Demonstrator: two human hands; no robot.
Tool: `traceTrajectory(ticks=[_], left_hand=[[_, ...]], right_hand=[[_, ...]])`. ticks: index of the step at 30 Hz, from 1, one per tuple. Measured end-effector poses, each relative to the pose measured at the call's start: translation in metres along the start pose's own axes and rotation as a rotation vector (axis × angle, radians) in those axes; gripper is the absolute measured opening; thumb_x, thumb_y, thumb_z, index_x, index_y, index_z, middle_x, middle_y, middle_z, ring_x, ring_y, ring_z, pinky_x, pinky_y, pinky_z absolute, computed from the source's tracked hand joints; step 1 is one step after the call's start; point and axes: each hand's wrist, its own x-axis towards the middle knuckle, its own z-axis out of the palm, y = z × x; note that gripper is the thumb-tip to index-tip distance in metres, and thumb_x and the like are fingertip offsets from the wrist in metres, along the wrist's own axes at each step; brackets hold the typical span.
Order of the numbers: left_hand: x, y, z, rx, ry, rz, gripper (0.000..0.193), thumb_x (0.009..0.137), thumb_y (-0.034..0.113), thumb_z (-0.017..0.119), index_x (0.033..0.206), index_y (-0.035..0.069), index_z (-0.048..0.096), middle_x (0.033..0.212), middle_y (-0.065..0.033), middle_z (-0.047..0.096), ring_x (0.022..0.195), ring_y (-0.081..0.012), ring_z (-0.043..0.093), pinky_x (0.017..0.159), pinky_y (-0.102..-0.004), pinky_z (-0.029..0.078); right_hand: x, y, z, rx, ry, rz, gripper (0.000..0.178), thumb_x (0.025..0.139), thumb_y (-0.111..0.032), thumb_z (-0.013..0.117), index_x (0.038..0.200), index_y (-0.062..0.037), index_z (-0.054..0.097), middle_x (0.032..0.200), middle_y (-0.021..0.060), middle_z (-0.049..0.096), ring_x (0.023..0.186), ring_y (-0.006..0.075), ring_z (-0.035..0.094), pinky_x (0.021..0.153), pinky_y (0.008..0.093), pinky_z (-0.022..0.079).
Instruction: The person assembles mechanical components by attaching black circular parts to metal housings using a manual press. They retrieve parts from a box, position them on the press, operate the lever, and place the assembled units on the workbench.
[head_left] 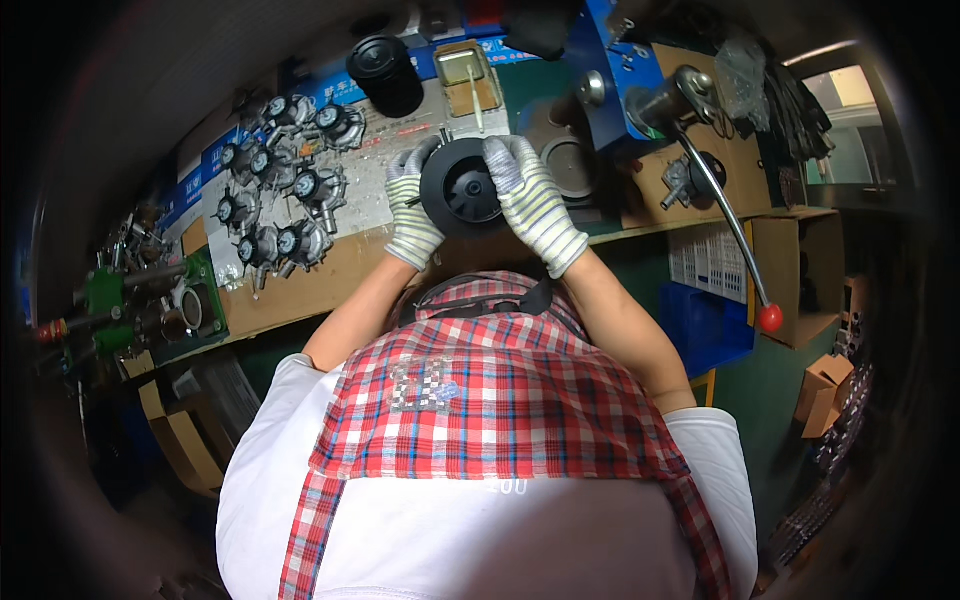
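Note:
Both my hands wear striped white work gloves with grey fingers. Between them, above the bench's front edge, they hold a black round pulley (462, 187), its hollow, ribbed centre facing up. My left hand (411, 205) is closed on the pulley's left side, and my right hand (530, 195) grips its right rim. A small metal fitting shows at the pulley's far side; whatever is under it is hidden. To the left, several metal water pumps (290, 180) with dark round hubs stand grouped on the cardboard-covered bench.
Behind my hands are a stack of black pulleys (386, 75) and a tray (463, 78) with a brush (475, 97). A blue press (612, 80) with a red-knobbed lever (735, 225) stands right. Green equipment (115, 300) sits left; a blue crate (705, 325) is below the bench.

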Motion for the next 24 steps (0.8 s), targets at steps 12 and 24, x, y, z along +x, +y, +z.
traceTrajectory(ticks=[12, 24], left_hand=[[-0.016, 0.093, 0.065, -1.971, -0.132, -0.969, 0.044, 0.103, 0.04, 0.039, 0.115, 0.003, 0.062, 0.105, -0.0109, 0.072, 0.096, -0.0209, 0.067, 0.094, -0.0353, 0.054], [-0.03, 0.077, 0.106, -0.55, 0.034, -0.125, 0.045, 0.087, 0.022, 0.066, 0.125, 0.0, 0.06, 0.11, -0.0104, 0.069, 0.101, -0.0242, 0.064, 0.091, -0.0362, 0.051]], right_hand=[[-0.034, 0.047, -0.063, -0.075, 0.187, 0.055, 0.054, 0.099, -0.051, 0.053, 0.12, -0.0016, 0.058, 0.108, 0.0244, 0.069, 0.103, 0.0435, 0.065, 0.09, 0.0469, 0.051], [-0.041, 0.057, -0.087, -0.111, 0.092, 0.044, 0.051, 0.1, -0.05, 0.052, 0.12, -0.0032, 0.058, 0.107, 0.0246, 0.069, 0.103, 0.044, 0.064, 0.089, 0.0485, 0.051]])
